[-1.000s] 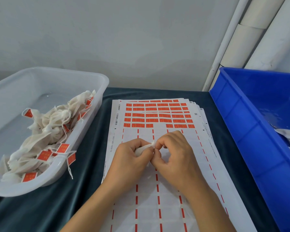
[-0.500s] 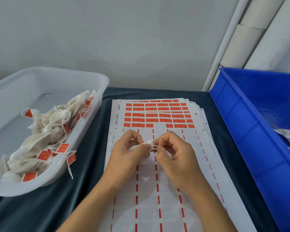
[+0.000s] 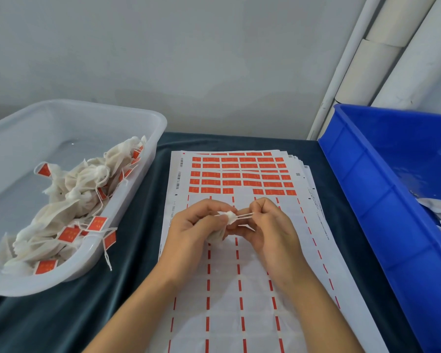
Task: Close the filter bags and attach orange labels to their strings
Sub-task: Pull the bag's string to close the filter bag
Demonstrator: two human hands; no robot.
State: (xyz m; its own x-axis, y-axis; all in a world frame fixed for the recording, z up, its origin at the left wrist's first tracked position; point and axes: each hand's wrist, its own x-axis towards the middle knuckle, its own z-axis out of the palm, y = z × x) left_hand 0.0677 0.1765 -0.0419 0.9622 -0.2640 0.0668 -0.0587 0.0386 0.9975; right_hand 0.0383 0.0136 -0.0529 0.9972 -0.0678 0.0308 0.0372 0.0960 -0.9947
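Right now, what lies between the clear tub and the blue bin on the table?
In the head view, the label sheets lie between the clear tub and the blue bin, with both hands holding a filter bag above them.

Most of the filter bag lies hidden inside the left hand, only its gathered neck and lower corner showing. The string ends vanish in the right hand grip. Print on the orange labels is too small to read. The blue bin and clear tub are cut off by the frame's edges.
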